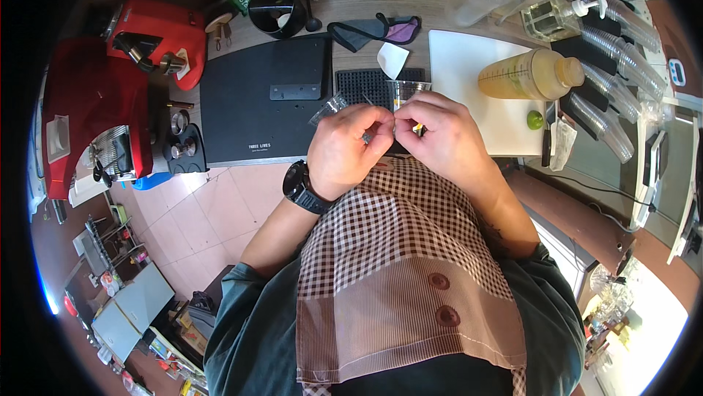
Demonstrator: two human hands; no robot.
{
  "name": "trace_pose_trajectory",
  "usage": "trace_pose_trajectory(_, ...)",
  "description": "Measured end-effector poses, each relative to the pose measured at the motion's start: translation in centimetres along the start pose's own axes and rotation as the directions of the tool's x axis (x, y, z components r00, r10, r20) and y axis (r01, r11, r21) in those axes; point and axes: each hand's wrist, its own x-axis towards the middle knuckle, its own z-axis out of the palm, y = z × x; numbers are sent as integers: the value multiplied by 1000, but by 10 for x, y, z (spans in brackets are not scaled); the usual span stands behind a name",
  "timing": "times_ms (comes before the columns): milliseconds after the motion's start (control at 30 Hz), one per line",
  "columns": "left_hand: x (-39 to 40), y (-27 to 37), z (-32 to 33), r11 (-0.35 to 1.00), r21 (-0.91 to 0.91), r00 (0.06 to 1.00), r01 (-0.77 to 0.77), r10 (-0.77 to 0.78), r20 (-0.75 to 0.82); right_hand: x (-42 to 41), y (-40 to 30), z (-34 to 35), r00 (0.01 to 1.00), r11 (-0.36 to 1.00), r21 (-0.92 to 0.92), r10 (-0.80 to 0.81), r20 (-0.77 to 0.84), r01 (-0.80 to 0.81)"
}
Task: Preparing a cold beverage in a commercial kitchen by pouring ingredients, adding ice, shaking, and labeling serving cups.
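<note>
My left hand [343, 140] and my right hand [439, 127] meet fingertip to fingertip in front of my chest, thumbs and index fingers pinched. Whatever lies between the fingertips is too small or too hidden to tell. Beyond them is a black rubber bar mat [357, 84] with a clear plastic cup [409, 88] at its right part, partly covered by my right hand. Another clear plastic piece [334, 107], perhaps a cup, shows just beyond my left hand. A white paper piece [392, 59] lies at the mat's far edge.
A white cutting board [456, 66] at right bears a shaker bottle of yellow liquid [522, 74] and a green lime [534, 119]; a knife [547, 140] lies at its edge. Left are a black board [236, 99] and a red espresso machine [93, 105]. Stacked cups [620, 55] stand far right.
</note>
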Motion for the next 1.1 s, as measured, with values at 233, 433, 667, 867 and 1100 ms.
trace_pose_trajectory(233, 2, 4, -1, 998, -64, 1000, 17, -18, -21, -3, 9, -1, 924, 858, 344, 356, 136, -381)
trace_pose_trajectory(433, 2, -3, 1, 992, -121, 1000, 19, -22, -16, -6, 19, 4, 843, 673, 514, 483, 238, -531)
trace_pose_trajectory(667, -1, -36, 6, 855, -433, 958, 286, -266, 108, -9, 47, 17, 759, 389, 812, 643, 99, -435)
trace_pose_trajectory(867, 20, -63, 1, 794, -510, 943, 330, -306, 134, -18, 87, 14, 683, 292, 919, 729, -34, -266)
trace_pose_trajectory(1100, 74, -152, 13, 844, -382, 923, 377, -376, 79, -33, 121, 2, 552, 414, 903, 783, -287, -118)
